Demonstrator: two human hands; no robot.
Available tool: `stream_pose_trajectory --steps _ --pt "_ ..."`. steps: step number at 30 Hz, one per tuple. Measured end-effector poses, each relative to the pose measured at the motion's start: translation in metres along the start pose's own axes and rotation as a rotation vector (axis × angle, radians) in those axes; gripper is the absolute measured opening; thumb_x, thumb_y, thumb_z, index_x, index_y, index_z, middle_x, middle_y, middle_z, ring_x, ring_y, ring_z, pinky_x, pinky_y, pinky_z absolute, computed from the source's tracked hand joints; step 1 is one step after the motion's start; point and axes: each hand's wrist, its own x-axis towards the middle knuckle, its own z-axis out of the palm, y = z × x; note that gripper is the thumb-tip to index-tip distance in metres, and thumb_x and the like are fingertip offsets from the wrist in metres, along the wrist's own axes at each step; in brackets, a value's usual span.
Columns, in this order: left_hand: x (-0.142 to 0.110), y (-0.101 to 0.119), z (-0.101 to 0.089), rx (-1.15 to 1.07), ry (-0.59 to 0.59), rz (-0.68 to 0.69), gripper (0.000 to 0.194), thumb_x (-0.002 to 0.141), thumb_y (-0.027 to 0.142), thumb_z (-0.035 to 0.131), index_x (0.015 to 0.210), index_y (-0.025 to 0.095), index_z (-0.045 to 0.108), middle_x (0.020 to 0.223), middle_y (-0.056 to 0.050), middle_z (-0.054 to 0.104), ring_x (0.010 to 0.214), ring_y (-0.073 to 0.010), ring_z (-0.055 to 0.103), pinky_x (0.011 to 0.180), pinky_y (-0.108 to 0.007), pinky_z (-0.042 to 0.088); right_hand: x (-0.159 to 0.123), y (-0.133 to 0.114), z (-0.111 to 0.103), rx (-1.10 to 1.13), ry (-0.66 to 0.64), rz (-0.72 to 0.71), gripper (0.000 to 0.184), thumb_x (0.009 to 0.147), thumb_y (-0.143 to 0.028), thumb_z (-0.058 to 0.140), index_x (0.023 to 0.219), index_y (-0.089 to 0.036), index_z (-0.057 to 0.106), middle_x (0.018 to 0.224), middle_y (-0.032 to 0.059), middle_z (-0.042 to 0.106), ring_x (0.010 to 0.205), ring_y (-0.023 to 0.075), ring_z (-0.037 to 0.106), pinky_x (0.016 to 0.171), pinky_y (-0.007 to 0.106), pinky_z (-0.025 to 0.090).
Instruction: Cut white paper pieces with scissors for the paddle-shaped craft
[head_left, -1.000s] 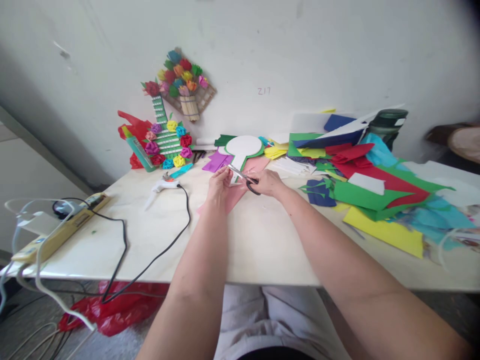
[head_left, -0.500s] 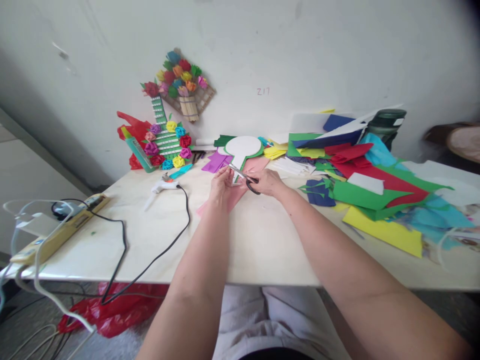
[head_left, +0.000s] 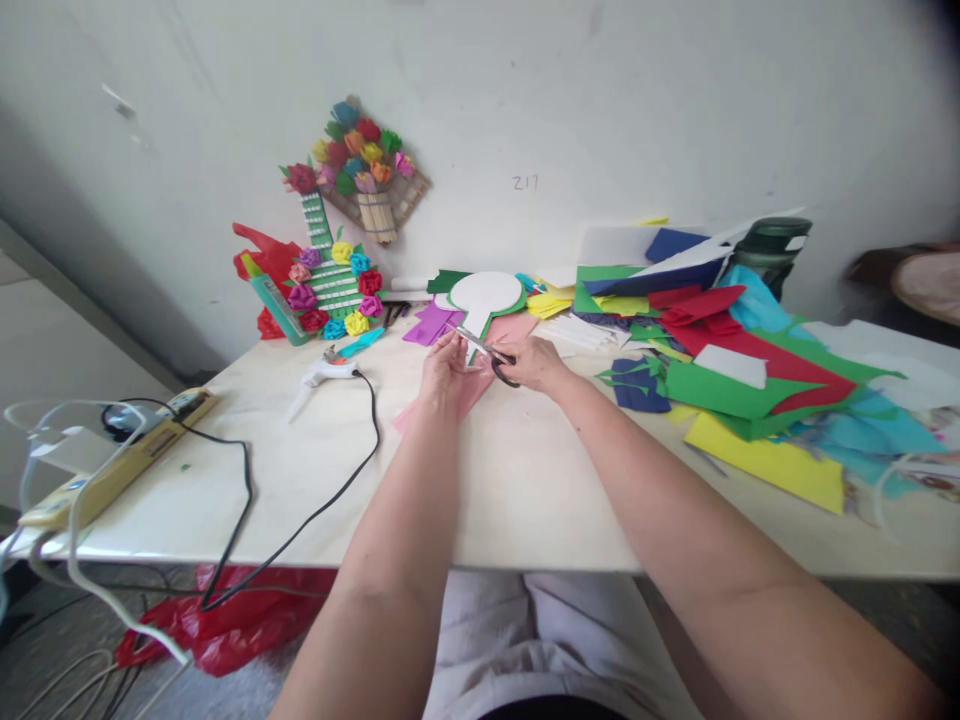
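My right hand (head_left: 534, 365) grips a pair of scissors (head_left: 504, 372) by its black handles, the metal blades pointing up and left toward my left hand. My left hand (head_left: 445, 365) is closed in a pinch by the blade tips; what its fingers hold is too small to make out. Beneath both hands lies pink paper (head_left: 475, 392) on the table. Just beyond them is a white round-headed cutout with a stem (head_left: 487, 292), edged in green. Purple paper (head_left: 430, 325) lies beyond my left hand.
A white glue gun (head_left: 327, 374) with a black cord lies left, near a power strip (head_left: 120, 460). Behind stand a flower-decorated guitar shape (head_left: 334, 285) and a green glue bottle (head_left: 277, 308). Coloured paper sheets (head_left: 750, 390) heap up at right, before a dark green bottle (head_left: 769, 250).
The scissor blades have shifted slightly, their tips a little further up and left. Both hands stay in nearly the same place.
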Motion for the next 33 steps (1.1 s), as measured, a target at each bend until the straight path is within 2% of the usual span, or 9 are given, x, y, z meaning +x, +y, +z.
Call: stream_pose_trajectory --steps 5,11,17,27,33 --pt "-0.0017 0.0013 -0.0003 0.016 -0.015 -0.038 0.015 0.070 0.001 0.056 0.072 0.014 0.062 0.067 0.001 0.064 0.063 -0.0053 0.061 0.068 -0.015 0.049 -0.0007 -0.0024 -0.0027 -0.014 -0.024 0.034 0.032 0.073 -0.046 0.044 0.092 -0.030 0.064 0.085 -0.0011 0.068 0.077 0.0162 0.059 0.059 0.024 0.034" --pt "-0.0015 0.0001 -0.0005 0.036 0.006 -0.006 0.016 0.067 -0.001 0.057 0.068 0.015 0.059 0.066 0.003 0.062 0.063 -0.0035 0.061 0.072 -0.013 0.047 -0.0024 -0.0041 -0.0057 -0.004 -0.030 0.051 0.034 0.071 -0.050 0.046 0.094 -0.031 0.063 0.085 -0.0020 0.068 0.078 0.0169 0.059 0.060 0.024 0.036" --pt "0.0003 -0.0019 -0.0034 0.020 -0.071 0.007 0.016 0.065 0.000 0.058 0.068 0.015 0.060 0.065 0.002 0.063 0.064 -0.0051 0.061 0.071 -0.016 0.047 -0.0023 -0.0023 -0.0084 0.035 -0.039 0.056 0.037 0.069 -0.056 0.047 0.084 -0.028 0.065 0.078 -0.0016 0.067 0.073 0.0161 0.059 0.057 0.023 0.034" --pt "-0.0021 -0.0010 0.0009 0.055 -0.046 0.015 0.016 0.068 0.000 0.056 0.070 0.015 0.062 0.067 0.001 0.064 0.066 -0.0062 0.061 0.071 -0.017 0.047 -0.0007 0.0003 -0.0051 0.018 -0.007 0.020 0.030 0.071 -0.045 0.045 0.083 -0.027 0.065 0.078 -0.0015 0.067 0.070 0.0143 0.058 0.054 0.023 0.031" --pt "0.0003 -0.0016 -0.0013 0.060 -0.067 0.019 0.015 0.068 0.001 0.056 0.068 0.015 0.062 0.066 0.001 0.064 0.066 -0.0059 0.061 0.071 -0.016 0.047 -0.0012 0.0005 -0.0056 -0.010 0.001 -0.016 0.030 0.072 -0.046 0.044 0.085 -0.028 0.064 0.078 -0.0012 0.067 0.071 0.0156 0.058 0.055 0.024 0.032"
